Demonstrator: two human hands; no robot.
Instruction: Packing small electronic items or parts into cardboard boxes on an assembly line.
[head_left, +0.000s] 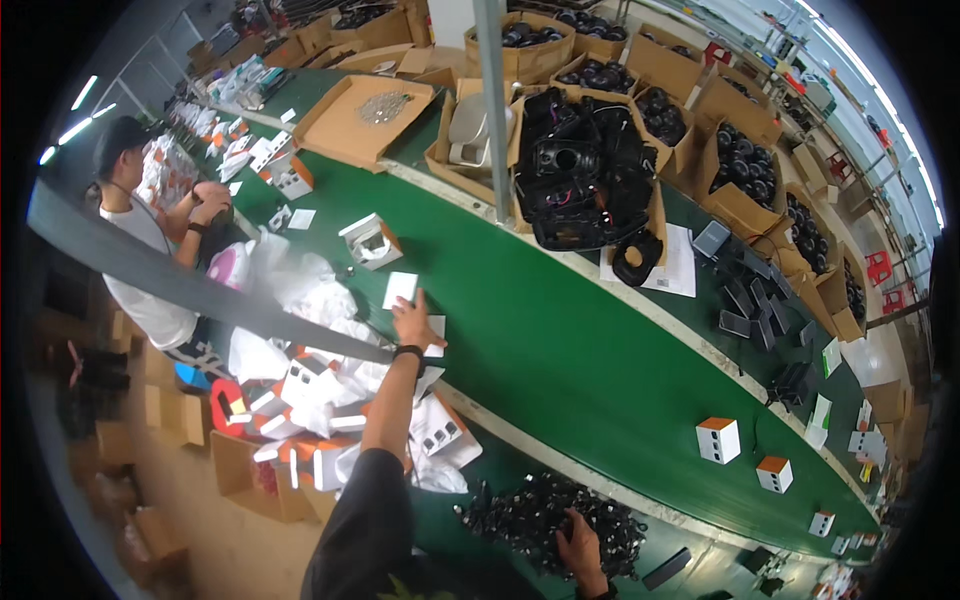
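My left arm reaches forward over the green conveyor belt (pixel 560 330). My left hand (pixel 412 322) has its fingers spread, touching or just above a small white flat piece (pixel 400 289). A second white flat piece (pixel 437 335) lies partly under that hand. Beyond it stands an open white and orange box (pixel 371 242) with something pale inside. Low in the view, my right hand (pixel 580 547) rests at a heap of small black parts, apparently coiled cables (pixel 530 510). Its fingers are apart, and I see nothing held in them.
Left of my arm lie white bags and white-orange boxes (pixel 440 432). A co-worker (pixel 140 230) stands at the far left. A grey post (pixel 492 110) rises beyond the belt. Cartons of black parts (pixel 590 165) line the far side. Closed boxes (pixel 718 440) sit on the belt at right.
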